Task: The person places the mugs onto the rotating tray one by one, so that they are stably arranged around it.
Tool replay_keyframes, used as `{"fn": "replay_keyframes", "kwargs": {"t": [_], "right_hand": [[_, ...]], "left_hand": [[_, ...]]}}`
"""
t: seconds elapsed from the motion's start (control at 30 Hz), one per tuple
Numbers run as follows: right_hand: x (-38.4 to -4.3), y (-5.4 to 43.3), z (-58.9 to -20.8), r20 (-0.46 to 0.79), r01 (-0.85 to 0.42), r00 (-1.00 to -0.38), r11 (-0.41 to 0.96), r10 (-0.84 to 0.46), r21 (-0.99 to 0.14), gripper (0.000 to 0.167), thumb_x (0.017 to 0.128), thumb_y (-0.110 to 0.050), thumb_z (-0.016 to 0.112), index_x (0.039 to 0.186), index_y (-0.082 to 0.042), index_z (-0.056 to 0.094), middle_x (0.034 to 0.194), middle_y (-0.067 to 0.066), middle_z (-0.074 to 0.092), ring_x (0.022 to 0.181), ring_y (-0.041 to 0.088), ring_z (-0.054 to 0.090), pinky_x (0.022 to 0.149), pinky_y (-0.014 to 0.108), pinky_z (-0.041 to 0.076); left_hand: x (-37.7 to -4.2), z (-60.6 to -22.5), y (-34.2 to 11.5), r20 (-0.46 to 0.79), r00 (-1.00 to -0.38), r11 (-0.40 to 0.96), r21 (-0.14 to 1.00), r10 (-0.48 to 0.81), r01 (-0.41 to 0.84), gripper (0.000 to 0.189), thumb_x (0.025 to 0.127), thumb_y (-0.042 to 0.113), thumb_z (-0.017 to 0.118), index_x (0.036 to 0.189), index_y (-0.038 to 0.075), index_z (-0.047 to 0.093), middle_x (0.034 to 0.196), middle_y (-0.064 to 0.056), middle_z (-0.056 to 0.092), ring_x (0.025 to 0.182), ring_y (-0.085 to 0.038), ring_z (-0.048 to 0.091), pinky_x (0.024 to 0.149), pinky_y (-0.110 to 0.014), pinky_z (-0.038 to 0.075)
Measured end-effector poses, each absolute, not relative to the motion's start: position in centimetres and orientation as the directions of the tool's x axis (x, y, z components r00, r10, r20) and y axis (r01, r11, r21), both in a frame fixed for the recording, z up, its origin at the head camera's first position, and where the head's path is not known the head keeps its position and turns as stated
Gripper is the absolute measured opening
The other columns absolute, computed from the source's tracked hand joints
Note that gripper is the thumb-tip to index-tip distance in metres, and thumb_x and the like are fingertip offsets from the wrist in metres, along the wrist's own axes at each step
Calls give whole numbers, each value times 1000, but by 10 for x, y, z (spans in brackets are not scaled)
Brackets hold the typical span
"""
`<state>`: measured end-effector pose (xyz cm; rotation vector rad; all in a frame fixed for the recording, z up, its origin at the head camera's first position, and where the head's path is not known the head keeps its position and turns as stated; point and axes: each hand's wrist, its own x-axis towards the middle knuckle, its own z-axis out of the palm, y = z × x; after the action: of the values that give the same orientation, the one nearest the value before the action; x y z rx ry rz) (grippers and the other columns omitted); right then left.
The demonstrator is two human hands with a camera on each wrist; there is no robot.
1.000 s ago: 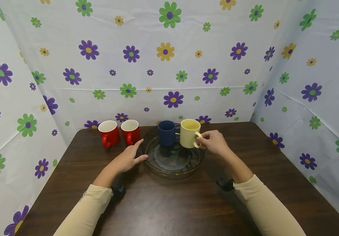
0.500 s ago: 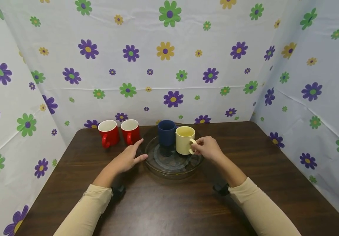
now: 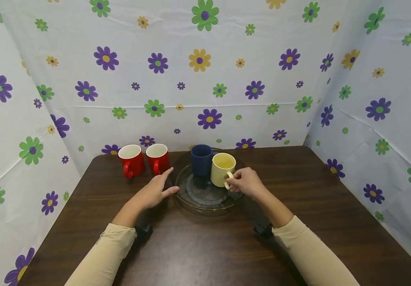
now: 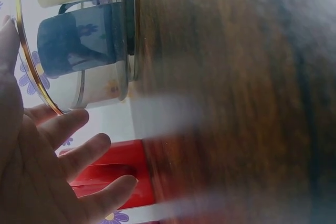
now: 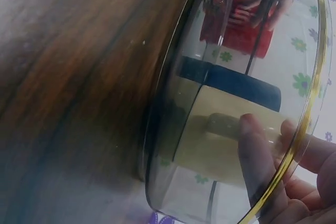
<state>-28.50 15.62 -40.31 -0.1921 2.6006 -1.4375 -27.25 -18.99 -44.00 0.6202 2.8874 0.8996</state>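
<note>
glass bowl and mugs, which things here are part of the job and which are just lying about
Likely in use:
yellow mug, handle pinched by right hand
glass bowl, left hand at its rim
blue mug, standing in the bowl

Likely just there:
red mug nearer the bowl
red mug farther from it
floral cloth backdrop

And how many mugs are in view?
4: two red mugs on the table, left of the glass bowl; a blue mug and a yellow mug inside it.
</note>
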Motion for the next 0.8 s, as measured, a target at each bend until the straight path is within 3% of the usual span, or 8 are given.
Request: {"fn": "replay_keyframes", "kwargs": {"t": [0.57,0.8], "right_hand": [[-289,148,-399,-84,-41,-977,556,-197,-830,21,94,-14,74,98,7,71,89,18,70,78,33,75,77,45,61],[-288,148,-400,-82,-45,-976,560,-200,-827,21,94,-16,74,97,5,72,89,16,70,74,27,75,74,41,62]], "left_hand": [[-270,-437,-189,37,-932,780,536,360,322,89,98,57,56,162,7,19,162,-25,29,147,-48,29,112,-68,29],[-270,-439,-189,29,-934,784,535,356,315,88,99,57,55,162,7,19,161,-26,29,147,-48,29,112,-69,30]]}}
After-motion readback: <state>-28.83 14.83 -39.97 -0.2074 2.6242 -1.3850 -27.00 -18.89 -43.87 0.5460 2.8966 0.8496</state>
